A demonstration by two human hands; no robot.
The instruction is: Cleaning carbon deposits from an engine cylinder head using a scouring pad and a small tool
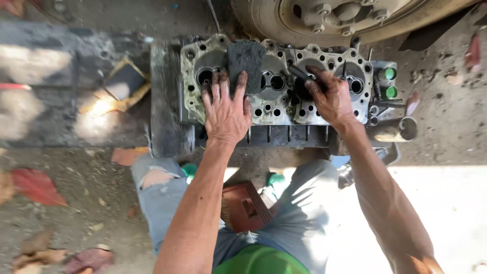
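Dirt ground surrounds the grimy grey metal cylinder head (276, 83), wheel crowding its far edge. I see my left hand (227, 109) spread flat on a dark abrasive pad (245, 61); my right hand (329, 99) pinches a dark tool (299, 73), tip hidden.

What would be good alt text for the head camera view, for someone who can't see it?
Seen from above, a person's left hand presses flat on a grimy engine cylinder head beside a dark abrasive pad, while the right hand grips a dark tool against it. A vehicle wheel sits behind, on dirt ground with dry leaves.
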